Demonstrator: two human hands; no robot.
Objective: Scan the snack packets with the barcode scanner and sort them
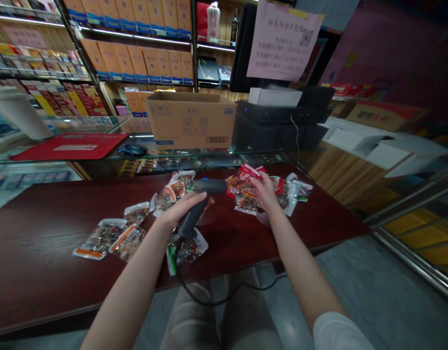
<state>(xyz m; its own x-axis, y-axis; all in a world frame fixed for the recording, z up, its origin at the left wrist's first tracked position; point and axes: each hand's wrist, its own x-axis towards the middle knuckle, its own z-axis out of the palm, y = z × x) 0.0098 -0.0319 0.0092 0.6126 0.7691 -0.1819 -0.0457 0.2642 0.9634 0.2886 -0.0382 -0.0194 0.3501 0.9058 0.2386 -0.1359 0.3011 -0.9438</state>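
My left hand is wrapped round the grip of a black barcode scanner, whose head points right. A black cord hangs from its base past the table's front edge. My right hand has its fingers closed on a red snack packet above a pile of clear snack packets. Left of the scanner, several orange-edged snack packets lie spread on the dark red table. Beneath the scanner's grip rests a green-edged packet, partly covered.
Behind the table stand an open cardboard box, a black printer-like machine and a monitor with a paper sign. A mouse and red mat lie on the glass counter. A metal rail runs at the right.
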